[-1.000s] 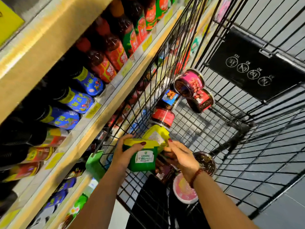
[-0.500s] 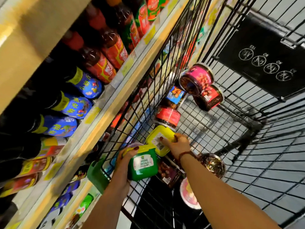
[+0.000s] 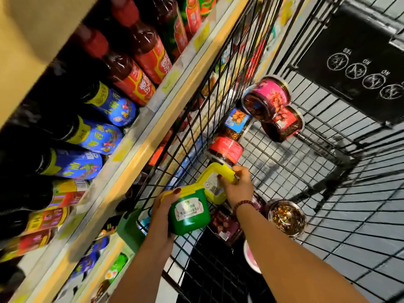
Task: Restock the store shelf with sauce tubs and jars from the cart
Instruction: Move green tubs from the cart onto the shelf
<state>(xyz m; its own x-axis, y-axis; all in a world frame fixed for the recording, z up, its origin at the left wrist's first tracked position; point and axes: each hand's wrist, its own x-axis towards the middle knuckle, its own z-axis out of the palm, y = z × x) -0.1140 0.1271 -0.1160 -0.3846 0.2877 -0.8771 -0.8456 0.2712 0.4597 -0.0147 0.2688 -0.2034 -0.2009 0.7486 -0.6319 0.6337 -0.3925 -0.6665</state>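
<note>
The shelf [image 3: 140,149] stood on my left, bottles [image 3: 105,136] on it, the cart [image 3: 129,228] just right of it. At the cart's near left corner my left hand [image 3: 162,206] held the near tub [image 3: 190,213]; my right hand [image 3: 237,189] gripped the far tub [image 3: 215,178] just behind it. Jars [image 3: 226,149] lay farther along the cart's left wall, a lone jar [image 3: 286,217] right of my wrist

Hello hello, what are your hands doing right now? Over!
Left hand grips green tub. Right hand grips second tub by its yellow lid, in the cart. Wire wall between tubs and shelf.
</note>
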